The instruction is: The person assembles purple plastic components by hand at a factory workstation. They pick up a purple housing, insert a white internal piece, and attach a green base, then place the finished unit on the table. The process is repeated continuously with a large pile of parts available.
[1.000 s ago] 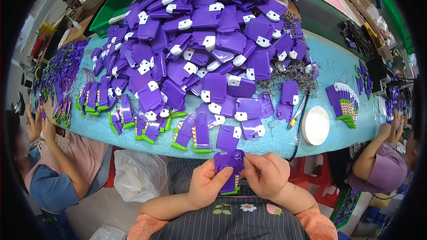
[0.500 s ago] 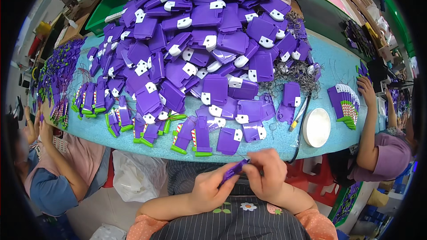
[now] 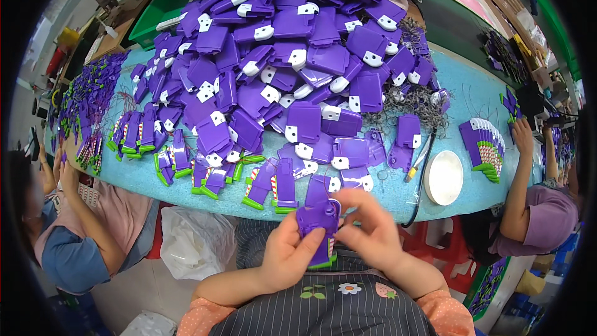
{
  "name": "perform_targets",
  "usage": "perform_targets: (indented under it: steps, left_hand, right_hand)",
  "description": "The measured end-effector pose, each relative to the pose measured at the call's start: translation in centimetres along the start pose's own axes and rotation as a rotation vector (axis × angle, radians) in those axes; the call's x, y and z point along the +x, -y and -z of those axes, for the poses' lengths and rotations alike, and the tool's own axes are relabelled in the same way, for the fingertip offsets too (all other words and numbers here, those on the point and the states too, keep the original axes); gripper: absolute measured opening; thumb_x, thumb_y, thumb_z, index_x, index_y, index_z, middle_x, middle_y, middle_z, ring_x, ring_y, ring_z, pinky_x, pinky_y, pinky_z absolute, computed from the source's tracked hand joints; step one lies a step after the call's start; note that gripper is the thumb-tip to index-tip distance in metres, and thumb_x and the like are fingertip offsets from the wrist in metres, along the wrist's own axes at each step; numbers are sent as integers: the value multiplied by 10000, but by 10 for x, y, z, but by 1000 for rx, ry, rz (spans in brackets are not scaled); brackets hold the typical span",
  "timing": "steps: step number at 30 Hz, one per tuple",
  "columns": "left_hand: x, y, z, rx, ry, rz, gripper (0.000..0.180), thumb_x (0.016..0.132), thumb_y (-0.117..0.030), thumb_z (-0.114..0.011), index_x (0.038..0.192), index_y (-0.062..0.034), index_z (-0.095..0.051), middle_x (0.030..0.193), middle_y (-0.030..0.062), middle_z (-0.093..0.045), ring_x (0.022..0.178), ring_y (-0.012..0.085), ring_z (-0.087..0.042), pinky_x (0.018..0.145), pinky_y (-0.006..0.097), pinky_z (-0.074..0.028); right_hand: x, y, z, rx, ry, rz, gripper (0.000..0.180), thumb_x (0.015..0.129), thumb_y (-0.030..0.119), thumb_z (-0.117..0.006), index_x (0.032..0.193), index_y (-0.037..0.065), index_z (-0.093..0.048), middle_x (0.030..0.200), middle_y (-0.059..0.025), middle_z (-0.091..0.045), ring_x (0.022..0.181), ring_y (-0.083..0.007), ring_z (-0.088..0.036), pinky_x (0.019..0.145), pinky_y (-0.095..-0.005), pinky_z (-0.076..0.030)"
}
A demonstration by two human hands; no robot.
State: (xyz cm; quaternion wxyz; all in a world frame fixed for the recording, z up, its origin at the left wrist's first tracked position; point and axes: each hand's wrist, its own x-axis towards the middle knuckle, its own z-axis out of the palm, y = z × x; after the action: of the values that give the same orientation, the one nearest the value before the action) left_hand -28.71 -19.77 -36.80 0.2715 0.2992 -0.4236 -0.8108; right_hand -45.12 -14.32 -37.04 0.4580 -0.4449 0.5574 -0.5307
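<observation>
My left hand [image 3: 287,252] grips a purple plastic shell piece [image 3: 319,216] over my lap, thumb across its face. Its open inner side faces up, with a green end and a red-and-white striped edge at the bottom. At its right edge, my right hand [image 3: 372,230] has curled fingers and a thumb close together; whatever they pinch is too small to make out. Just beyond, on the table edge, lie purple shells with white corners [image 3: 356,178] and striped, green-ended purple pieces [image 3: 285,180].
A large heap of purple shells [image 3: 280,25] covers the blue table [image 3: 373,206]. Tangled dark wires [image 3: 410,102], a knife [image 3: 418,165], a white bowl [image 3: 444,178] and a fanned row of pieces [image 3: 482,149] lie to the right. Co-workers sit on both sides.
The purple piece has turned from nearly edge-on to show its inner face, rising slightly toward the table edge. My right hand has shifted to its right edge.
</observation>
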Motion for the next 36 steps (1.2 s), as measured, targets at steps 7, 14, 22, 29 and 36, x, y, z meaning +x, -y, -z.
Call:
perform_targets:
  steps: [7,14,22,29,36]
  left_hand:
    - [8,-1,-2,902,-1,-561,291,817,22,-581,1092,82,-507,852,205,-622,649,281,-650,560,332,-510]
    - [3,23,1,208,-22,-187,319,908,-10,-498,1201,77,-405,1029,122,-608,877,132,-602,761,247,-481]
    - [6,26,-4,54,103,-136,333,933,1,-435,1251,27,-337,1196,109,-503,1086,120,-487,908,269,-413]
    - [5,11,-6,-75,141,23,317,949,-36,-400,1251,16,-319,1208,202,-514,1079,265,-562,917,365,-467]
    - [7,8,-10,-114,187,173,341,947,-43,-403,1273,-1,-311,1232,215,-497,1108,299,-547,932,386,-458]
  right_hand:
    - [-10,1,-9,-173,-91,94,232,816,-35,-555,1046,-43,-588,1101,-179,-596,1016,-252,-573,864,-334,-447]
    - [-12,-13,-19,43,-150,28,191,855,-6,-533,1036,-44,-583,1007,-136,-598,816,-162,-586,716,-235,-455]
    - [-19,-16,-12,-14,-121,30,212,850,44,-591,1053,-11,-566,948,-76,-557,719,-111,-542,608,-206,-415]
    - [2,-3,51,-716,-351,163,296,740,128,-711,995,28,-598,730,-78,-513,626,-197,-537,526,-301,-416]
    - [16,-20,62,-1011,-368,139,154,755,89,-685,852,29,-583,694,-81,-512,592,-227,-533,520,-339,-417]
